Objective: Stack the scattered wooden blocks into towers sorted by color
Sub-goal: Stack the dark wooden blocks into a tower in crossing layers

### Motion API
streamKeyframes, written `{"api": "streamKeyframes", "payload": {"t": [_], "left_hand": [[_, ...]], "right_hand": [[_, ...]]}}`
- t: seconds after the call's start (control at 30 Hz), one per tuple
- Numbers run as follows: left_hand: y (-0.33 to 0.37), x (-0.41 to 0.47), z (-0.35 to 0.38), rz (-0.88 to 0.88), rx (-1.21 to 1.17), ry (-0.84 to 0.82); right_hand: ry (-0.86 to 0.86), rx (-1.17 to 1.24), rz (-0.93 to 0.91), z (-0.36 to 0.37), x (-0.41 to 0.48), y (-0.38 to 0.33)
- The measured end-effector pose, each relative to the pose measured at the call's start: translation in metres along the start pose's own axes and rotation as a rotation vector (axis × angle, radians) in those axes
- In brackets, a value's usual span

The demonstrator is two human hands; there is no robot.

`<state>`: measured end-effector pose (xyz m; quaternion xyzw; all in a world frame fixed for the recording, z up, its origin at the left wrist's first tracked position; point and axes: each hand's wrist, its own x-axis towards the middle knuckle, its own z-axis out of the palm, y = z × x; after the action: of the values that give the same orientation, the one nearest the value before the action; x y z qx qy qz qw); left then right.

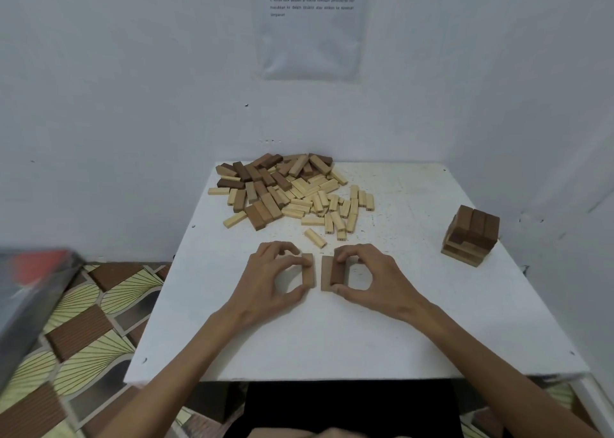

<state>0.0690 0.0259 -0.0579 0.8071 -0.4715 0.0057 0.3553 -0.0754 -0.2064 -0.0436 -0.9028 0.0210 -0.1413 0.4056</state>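
The left hand pinches one brown block with curled fingers. The right hand grips two brown blocks held side by side. There is a small gap between the hands' blocks, near the middle of the white table. A pile of light and dark blocks lies behind them. A small tower stands at the right edge.

Head view, looking down, close
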Motion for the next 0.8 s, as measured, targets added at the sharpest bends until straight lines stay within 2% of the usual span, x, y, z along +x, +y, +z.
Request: {"api": "streamKeyframes", "payload": {"t": [0.1, 0.23, 0.37, 0.53, 0.7, 0.8], "left_hand": [[0.002, 0.002, 0.003, -0.034, 0.050, -0.014], [0.008, 0.002, 0.009, -0.004, 0.080, -0.039], [0.015, 0.001, 0.015, -0.003, 0.121, -0.020], [0.030, -0.001, 0.027, -0.100, 0.191, 0.036], [0.035, 0.004, 0.027, -0.109, 0.101, 0.040], [0.028, 0.011, 0.013, -0.072, -0.026, -0.104]], "right_hand": [[-0.037, -0.001, 0.040, -0.004, -0.002, 0.005], [-0.122, -0.079, -0.035, -0.007, 0.000, 0.008], [-0.057, -0.097, -0.081, -0.003, 0.001, 0.016], [-0.003, -0.124, -0.135, 0.000, 0.005, 0.020], [-0.056, -0.105, -0.003, -0.004, 0.003, 0.012], [-0.145, -0.131, 0.115, -0.008, 0.004, 0.007]]}}
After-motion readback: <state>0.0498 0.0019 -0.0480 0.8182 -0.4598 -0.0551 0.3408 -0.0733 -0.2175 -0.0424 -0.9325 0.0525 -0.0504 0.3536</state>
